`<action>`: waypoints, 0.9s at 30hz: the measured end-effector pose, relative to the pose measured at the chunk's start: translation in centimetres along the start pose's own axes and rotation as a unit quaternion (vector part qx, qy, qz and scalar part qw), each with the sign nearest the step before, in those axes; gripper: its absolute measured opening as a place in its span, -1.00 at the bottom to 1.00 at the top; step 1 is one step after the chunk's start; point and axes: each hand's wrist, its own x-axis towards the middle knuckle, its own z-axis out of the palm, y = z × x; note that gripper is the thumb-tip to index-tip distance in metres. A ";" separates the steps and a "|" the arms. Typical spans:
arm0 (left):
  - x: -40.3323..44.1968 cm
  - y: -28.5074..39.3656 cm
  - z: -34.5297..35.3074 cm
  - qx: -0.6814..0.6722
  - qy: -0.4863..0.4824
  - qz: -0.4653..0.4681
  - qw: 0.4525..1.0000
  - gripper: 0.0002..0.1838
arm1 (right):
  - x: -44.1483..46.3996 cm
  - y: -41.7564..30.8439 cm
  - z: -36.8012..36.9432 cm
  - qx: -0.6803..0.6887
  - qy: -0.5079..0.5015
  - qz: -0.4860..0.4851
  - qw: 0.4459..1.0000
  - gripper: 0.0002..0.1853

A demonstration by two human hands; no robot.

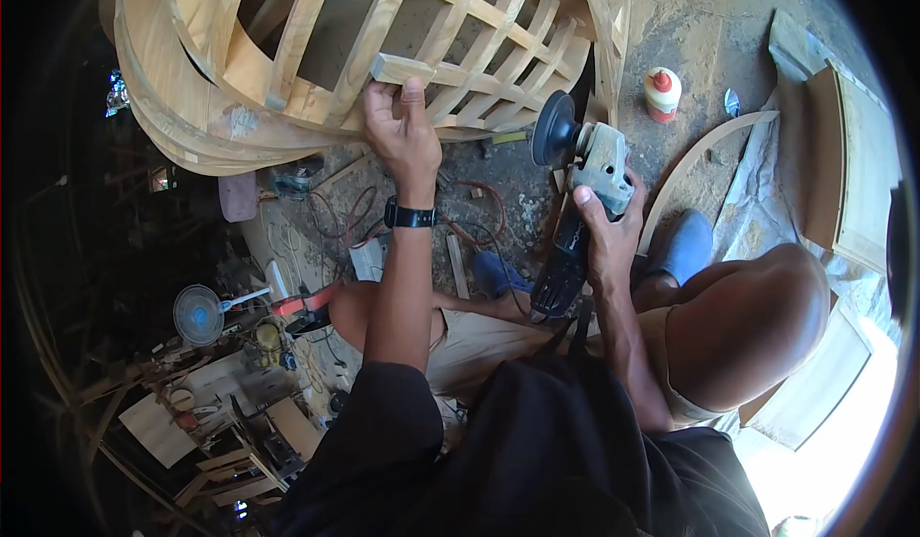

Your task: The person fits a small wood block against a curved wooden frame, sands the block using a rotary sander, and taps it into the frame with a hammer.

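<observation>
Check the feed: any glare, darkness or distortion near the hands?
Head view overall: fisheye distortion, dark corners; head view, lower right: blown-out glare beyond the right knee; head view, left: dimness around the electric fan; head view, centre: left hand, right hand and angle grinder look clear.

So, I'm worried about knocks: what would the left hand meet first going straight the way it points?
The wooden block the left hand touches comes first; beyond it, probably the wooden lattice, though depth is unclear.

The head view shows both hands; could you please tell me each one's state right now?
Left hand: closed, fingers gripping a wooden piece.
Right hand: closed around an angle grinder.
</observation>
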 end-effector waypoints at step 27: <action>-6.0 5.9 -8.6 -0.288 0.034 -0.218 0.932 -0.44 | 1.7 2.0 -0.3 0.110 -0.174 0.039 0.978 -0.25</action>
